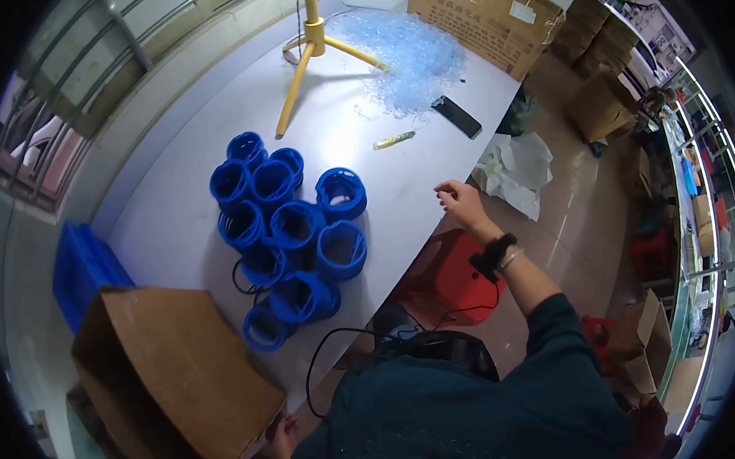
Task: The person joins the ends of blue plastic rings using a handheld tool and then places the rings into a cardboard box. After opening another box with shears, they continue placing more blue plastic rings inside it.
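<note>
At the lower edge, my left hand (285, 435) is closed at the near corner of an open brown cardboard box (190, 357); part of the hand is hidden. The box leans over the table's near left end, its dark opening facing left. Several blue hollow cylindrical rolls (295, 224), looking like wound bands, stand clustered on the white table (180, 157), beyond the box. Over the table's right edge hangs my right hand (462, 201), empty, its fingers loosely bent and apart. A black strap with a small device (493, 254) and a bracelet circle that wrist.
A yellow tripod stand (313, 40), tangled clear-blue plastic strands (414, 53), a black phone (456, 116) and a yellow cutter-like tool (394, 140) lie farther back. A large carton (486, 20) stands behind. Below the right edge is a red stool (456, 276); a blue bin (87, 269) sits left.
</note>
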A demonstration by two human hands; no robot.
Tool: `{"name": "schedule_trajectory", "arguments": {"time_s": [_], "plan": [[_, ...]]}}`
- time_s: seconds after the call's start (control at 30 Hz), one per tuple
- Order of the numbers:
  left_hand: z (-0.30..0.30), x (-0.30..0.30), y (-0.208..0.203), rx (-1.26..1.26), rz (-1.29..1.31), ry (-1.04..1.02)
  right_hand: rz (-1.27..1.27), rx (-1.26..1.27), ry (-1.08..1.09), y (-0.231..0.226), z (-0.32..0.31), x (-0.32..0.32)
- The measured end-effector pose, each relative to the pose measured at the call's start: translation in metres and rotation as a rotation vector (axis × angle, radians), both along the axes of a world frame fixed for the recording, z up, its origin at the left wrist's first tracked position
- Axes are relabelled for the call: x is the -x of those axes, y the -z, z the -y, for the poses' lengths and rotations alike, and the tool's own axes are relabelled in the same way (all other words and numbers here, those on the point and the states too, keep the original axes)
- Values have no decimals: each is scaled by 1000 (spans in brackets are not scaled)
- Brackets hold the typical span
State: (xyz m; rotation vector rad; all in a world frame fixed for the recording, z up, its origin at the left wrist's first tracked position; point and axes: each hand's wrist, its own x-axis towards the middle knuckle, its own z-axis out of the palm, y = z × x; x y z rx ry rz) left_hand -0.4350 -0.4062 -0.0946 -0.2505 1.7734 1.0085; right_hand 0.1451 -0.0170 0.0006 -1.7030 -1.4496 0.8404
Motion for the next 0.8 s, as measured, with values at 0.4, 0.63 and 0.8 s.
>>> {"name": "schedule_trajectory", "arguments": {"time_s": [0.4, 0.63, 0.8], "plan": [[-62, -158, -146, -48, -265, 283, 860, -349, -514, 105, -218, -16], [-91, -181, -232, -315, -160, 558, -184, -106, -102, 3, -193, -45], [-148, -204, -264, -609, -365, 665, -875, 298, -763, -111, -3, 113]]}}
